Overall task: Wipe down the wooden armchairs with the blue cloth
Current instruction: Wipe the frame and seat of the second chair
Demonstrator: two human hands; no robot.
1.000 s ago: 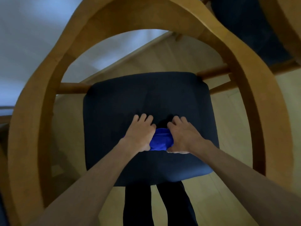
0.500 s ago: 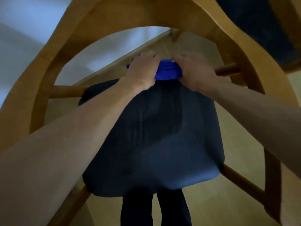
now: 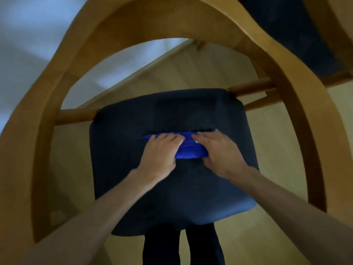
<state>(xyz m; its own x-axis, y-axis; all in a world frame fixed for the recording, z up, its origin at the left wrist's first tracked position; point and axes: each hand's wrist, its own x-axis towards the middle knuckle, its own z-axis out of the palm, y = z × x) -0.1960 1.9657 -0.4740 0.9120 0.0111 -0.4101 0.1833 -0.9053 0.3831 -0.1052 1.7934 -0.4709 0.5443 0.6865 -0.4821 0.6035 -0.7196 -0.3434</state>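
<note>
I look down through the curved back and arm rail of a wooden armchair (image 3: pixel 133 25) onto its dark navy seat cushion (image 3: pixel 172 197). A folded blue cloth (image 3: pixel 188 149) lies flat on the middle of the cushion. My left hand (image 3: pixel 160 155) presses on the cloth's left half with fingers stretched forward. My right hand (image 3: pixel 219 152) presses on its right half the same way. Most of the cloth is hidden beneath both hands.
A second wooden armchair with a dark seat (image 3: pixel 298 35) stands at the upper right. Light wooden floor (image 3: pixel 277 150) surrounds the chair, and a pale wall (image 3: pixel 28 35) meets it at the upper left. My dark trouser legs (image 3: pixel 181 249) stand behind the seat's near edge.
Both hands pushed the cloth from mid-seat to the far edge of the cushion, then drew it back toward the middle, where it now lies spread wider.
</note>
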